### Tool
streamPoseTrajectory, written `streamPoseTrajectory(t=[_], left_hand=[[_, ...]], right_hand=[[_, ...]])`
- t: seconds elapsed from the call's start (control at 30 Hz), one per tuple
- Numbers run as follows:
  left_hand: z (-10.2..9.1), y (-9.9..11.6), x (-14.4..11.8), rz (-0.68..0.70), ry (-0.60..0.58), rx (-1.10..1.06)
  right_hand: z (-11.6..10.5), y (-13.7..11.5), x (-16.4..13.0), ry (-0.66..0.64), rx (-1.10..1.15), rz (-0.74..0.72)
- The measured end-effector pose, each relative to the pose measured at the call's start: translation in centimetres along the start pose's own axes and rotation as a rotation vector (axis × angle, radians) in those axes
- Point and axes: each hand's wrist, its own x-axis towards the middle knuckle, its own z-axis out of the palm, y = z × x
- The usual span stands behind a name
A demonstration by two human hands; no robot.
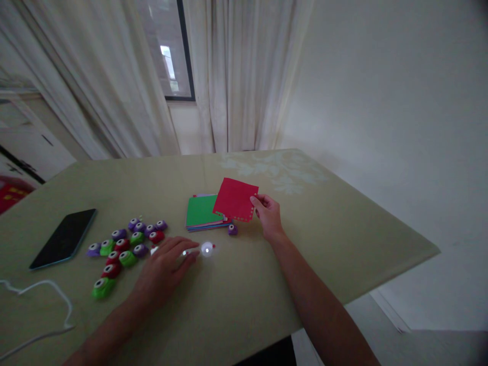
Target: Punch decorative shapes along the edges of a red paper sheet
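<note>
My right hand [268, 216] pinches the right edge of a red paper square [237, 197], raised at a tilt. Small pale dots or holes run along its lower and right edges. Behind and left of it lies a stack of coloured paper [200, 211], green on top. A purple one-eyed toy [232, 230] sits just below the red sheet. My left hand [165, 264] is low over the table, thumb and fingers curled about a small, pale, shiny thing [186, 252] whose kind I cannot make out. Beyond the fingertips is a bright white spot [207, 249] with a tiny red dot beside it.
Several purple, green and red one-eyed toys [122, 245] cluster left of my left hand. Farther left lies a dark tablet [64, 239], with a white cable [49, 284] nearer me. Curtains and a window stand behind the table [343, 244]; a wall is at right.
</note>
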Motion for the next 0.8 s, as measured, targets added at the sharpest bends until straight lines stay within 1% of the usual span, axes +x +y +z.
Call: streamPoseTrajectory(t=[0.07, 0.1, 0.17, 0.23, 0.33, 0.4, 0.47, 0.53, 0.6, 0.67, 0.73, 0.8], left_hand=[[1.6, 1.3, 0.8, 0.180, -0.049, 0.101], [2.3, 1.7, 1.4, 0.246, -0.081, 0.169], [3.2, 2.0, 2.9, 0.317, -0.138, 0.278], [3.0, 1.3, 4.4, 0.316, -0.146, 0.311], [1.1, -0.9, 5.9, 0.257, -0.116, 0.367], [-0.3, -1.8, 6.0, 0.188, -0.066, 0.403], [-0.9, -1.7, 5.5, 0.140, -0.026, 0.419], [-0.2, -0.4, 4.8, 0.141, -0.032, 0.409], [1.2, 1.4, 4.4, 0.181, -0.076, 0.381], [2.7, 2.8, 4.5, 0.181, -0.100, 0.376], [3.5, 3.0, 5.1, 0.149, -0.108, 0.388], [3.0, 2.1, 5.6, 0.090, -0.097, 0.414]], right_hand=[[0.1, 0.1, 0.0, 0.002, -0.002, 0.004], [0.1, 0.1, 0.0, 0.006, -0.003, 0.006], [0.1, 0.0, -0.1, 0.014, -0.006, 0.005], [0.0, -0.1, -0.2, 0.022, -0.010, 0.002], [-0.2, -0.3, -0.3, 0.031, -0.010, -0.002], [-0.3, -0.3, -0.3, 0.034, -0.006, -0.001], [-0.1, -0.3, -0.1, 0.031, 0.000, 0.002], [0.1, -0.2, -0.1, 0.023, 0.004, 0.004], [0.3, 0.0, -0.1, 0.013, 0.001, 0.004], [0.3, 0.0, -0.3, 0.004, -0.007, 0.003], [0.2, 0.0, -0.5, 0.000, -0.015, 0.000], [0.0, -0.1, -0.6, 0.004, -0.019, -0.005]])
